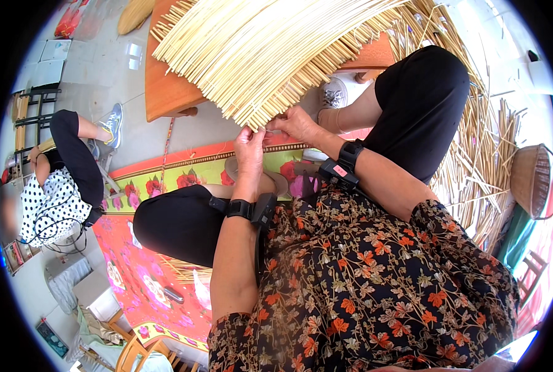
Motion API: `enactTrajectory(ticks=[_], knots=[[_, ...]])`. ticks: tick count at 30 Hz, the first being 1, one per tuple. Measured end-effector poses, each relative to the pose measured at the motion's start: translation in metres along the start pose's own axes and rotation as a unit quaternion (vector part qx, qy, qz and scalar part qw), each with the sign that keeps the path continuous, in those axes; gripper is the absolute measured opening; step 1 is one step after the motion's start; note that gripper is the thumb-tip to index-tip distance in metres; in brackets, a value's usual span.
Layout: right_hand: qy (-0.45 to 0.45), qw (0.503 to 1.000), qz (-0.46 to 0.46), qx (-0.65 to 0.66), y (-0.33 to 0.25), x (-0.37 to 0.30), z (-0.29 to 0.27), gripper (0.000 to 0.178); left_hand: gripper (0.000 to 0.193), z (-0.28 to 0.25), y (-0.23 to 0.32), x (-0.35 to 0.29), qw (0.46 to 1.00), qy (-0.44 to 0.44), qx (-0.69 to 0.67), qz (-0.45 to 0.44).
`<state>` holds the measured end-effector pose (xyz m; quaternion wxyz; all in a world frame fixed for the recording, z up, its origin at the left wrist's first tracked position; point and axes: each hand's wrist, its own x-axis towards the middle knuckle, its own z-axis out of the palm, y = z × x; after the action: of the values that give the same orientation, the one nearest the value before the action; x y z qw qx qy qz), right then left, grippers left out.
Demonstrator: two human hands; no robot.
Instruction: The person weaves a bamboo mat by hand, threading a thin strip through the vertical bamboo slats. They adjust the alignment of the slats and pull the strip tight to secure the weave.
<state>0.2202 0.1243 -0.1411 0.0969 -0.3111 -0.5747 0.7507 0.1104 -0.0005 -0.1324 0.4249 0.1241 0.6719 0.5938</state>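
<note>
A wide mat of pale straw stalks (pixel 270 49), laid side by side, rests on a low wooden table (pixel 165 93) and overhangs its near edge. At the mat's near corner my left hand (pixel 250 146) pinches the edge with its fingers closed. Close beside it on the right, my right hand (pixel 296 124) is closed too, its fingertips at the same corner. Something thin and pale, perhaps a thread, shows between the two hands, too small to make out. Part of the right fingertips is hidden under the mat's edge.
Loose straw stalks (pixel 474 180) lie heaped on the floor to the right, next to a woven basket (pixel 530 181). A red floral floor mat (pixel 134 260) spreads under me. At the left sits another person in a dotted top (pixel 50 211), near folded dark chairs (pixel 41 118).
</note>
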Motion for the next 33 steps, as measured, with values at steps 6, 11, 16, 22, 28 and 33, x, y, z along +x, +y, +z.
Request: enactTrajectory(ticks=[6,11,16,22,28,33], knots=[[-0.001,1.000,-0.010,0.015,0.008,0.004,0.000,0.022,0.016,0.004,0.004,-0.001,1.000,-0.006,0.011,-0.008],[0.002,0.999,0.041,0.033,0.007,0.007,0.001,0.027,0.018,0.002,0.002,-0.001,1.000,-0.004,0.016,-0.013],[0.004,0.998,0.042,0.038,0.010,0.008,0.002,0.027,0.016,0.002,-0.001,0.001,1.000,-0.002,0.000,0.000],[-0.001,0.999,0.026,0.037,0.014,0.009,0.002,0.026,0.015,0.003,-0.005,0.004,1.000,0.000,-0.009,-0.002],[-0.006,0.996,0.047,0.070,0.020,0.012,0.006,0.025,0.017,0.003,-0.007,0.006,1.000,0.001,0.007,0.011],[-0.002,0.992,0.055,0.110,0.022,0.012,0.008,0.027,0.019,0.003,-0.007,0.006,1.000,0.004,0.017,0.013]])
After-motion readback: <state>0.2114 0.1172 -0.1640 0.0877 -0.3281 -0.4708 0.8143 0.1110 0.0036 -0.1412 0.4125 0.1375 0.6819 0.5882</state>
